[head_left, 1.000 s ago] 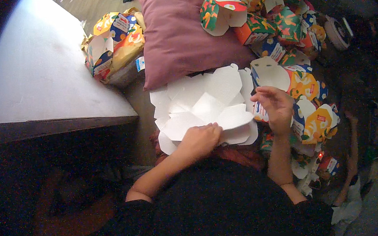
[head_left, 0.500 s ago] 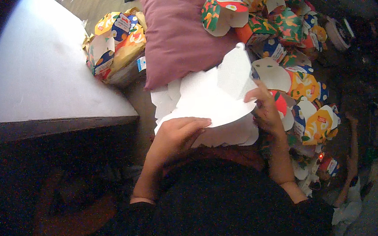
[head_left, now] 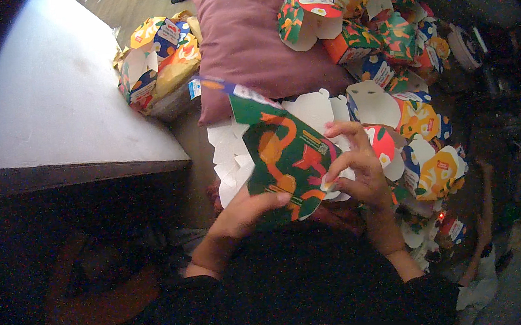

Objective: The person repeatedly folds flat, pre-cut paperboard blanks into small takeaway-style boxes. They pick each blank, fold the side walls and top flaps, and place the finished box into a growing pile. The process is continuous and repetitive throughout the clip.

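A printed cardboard carton blank [head_left: 281, 151], dark green with orange and red figures, is tilted up before me and partly folded. Its blue and white upper-left end is smeared by motion. My left hand [head_left: 237, 218] is closed on its lower-left edge, thumb on the printed face and fingers hidden behind. On the opposite edge, my right hand [head_left: 364, 168] grips the carton with curled, spaced fingers. White blanks [head_left: 224, 144] lie underneath, plain side up, their notched edges showing around the carton.
Behind the blanks lies a mauve cushion [head_left: 261, 43]. Folded printed cartons [head_left: 422, 115] are heaped along the right. A bag of folded cartons [head_left: 160, 65] sits beside a white-topped table [head_left: 67, 106] at left. Bare limbs show dimly at both sides.
The blank has turned from its white side to its printed green side and been tilted up. Both hands have shifted with it; my left hand is slightly lower.
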Demonstrator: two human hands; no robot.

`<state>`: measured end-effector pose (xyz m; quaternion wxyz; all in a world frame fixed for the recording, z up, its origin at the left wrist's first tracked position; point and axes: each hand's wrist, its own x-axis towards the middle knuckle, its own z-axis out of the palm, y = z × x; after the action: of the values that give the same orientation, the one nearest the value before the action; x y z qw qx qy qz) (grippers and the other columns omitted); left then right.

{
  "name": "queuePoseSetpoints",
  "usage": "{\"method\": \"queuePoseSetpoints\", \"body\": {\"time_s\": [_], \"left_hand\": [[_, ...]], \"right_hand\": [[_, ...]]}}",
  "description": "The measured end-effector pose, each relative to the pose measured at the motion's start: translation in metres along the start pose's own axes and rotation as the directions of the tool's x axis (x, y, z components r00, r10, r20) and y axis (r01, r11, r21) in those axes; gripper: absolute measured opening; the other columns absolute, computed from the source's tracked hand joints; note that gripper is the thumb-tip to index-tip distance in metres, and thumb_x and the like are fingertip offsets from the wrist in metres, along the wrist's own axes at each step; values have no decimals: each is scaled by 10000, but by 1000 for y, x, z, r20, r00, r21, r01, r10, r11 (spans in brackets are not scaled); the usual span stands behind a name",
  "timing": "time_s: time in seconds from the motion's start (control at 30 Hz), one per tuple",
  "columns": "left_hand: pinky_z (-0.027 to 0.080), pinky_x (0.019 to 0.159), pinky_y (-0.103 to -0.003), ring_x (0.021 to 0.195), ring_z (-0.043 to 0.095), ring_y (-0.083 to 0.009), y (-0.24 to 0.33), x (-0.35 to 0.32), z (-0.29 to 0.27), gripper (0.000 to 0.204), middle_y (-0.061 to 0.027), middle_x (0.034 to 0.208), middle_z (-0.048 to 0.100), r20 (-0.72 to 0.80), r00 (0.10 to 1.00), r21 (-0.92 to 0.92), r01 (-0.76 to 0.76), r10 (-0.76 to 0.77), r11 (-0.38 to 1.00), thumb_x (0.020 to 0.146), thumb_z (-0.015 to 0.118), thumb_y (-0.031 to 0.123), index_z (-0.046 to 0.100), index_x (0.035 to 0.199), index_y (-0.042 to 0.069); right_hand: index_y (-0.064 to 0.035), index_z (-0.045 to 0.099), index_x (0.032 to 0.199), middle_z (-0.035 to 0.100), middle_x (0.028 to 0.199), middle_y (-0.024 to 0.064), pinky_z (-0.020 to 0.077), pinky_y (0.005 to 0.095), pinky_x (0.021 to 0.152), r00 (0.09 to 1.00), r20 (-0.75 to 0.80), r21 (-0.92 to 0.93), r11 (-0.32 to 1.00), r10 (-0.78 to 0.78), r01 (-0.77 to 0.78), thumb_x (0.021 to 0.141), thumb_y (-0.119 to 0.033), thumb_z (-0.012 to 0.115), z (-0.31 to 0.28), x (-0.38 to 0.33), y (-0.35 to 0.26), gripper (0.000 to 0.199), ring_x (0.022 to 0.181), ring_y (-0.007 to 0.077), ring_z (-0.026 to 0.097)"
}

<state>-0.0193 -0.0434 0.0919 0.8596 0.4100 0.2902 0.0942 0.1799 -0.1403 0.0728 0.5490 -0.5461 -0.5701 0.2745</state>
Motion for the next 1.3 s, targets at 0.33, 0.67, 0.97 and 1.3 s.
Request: {"method": "queuePoseSetpoints", "body": {"time_s": [0.33,0.67,0.97,1.3], "left_hand": [[351,959,-329,1111,471,-217,1,3,18,365,-141,1203,506,1,998,172,-67,67,983,908,461,160,455,1228,-16],[351,973,-330,1191,417,-216,-6,11,22,525,-128,1289,425,-82,926,-133,-377,369,917,828,531,74,335,1314,52],[303,1009,-334,1209,390,-219,7,19,15,351,-139,1244,462,281,901,367,217,-330,905,904,457,150,479,1225,8],[302,1030,-355,1230,382,-236,-13,24,13,1053,-128,1362,347,354,922,-315,-38,155,948,686,748,447,107,1415,39]], "right_hand": [[4,620,707,509,1173,180,409,410,975,963,-268,14,1000,29,-27,668,23,696,17,-12,2,88,1143,316,521],[-40,548,1170,549,1035,129,416,342,917,932,-184,33,950,312,-312,612,-154,824,11,-22,-2,633,987,216,548],[25,599,1074,622,1076,197,481,371,877,957,136,-142,951,-255,274,744,-3,621,-19,5,5,332,1023,320,607],[-9,626,1081,664,947,163,518,314,747,983,-176,-158,985,46,-75,840,-65,566,-19,-9,16,255,856,237,662]]}}
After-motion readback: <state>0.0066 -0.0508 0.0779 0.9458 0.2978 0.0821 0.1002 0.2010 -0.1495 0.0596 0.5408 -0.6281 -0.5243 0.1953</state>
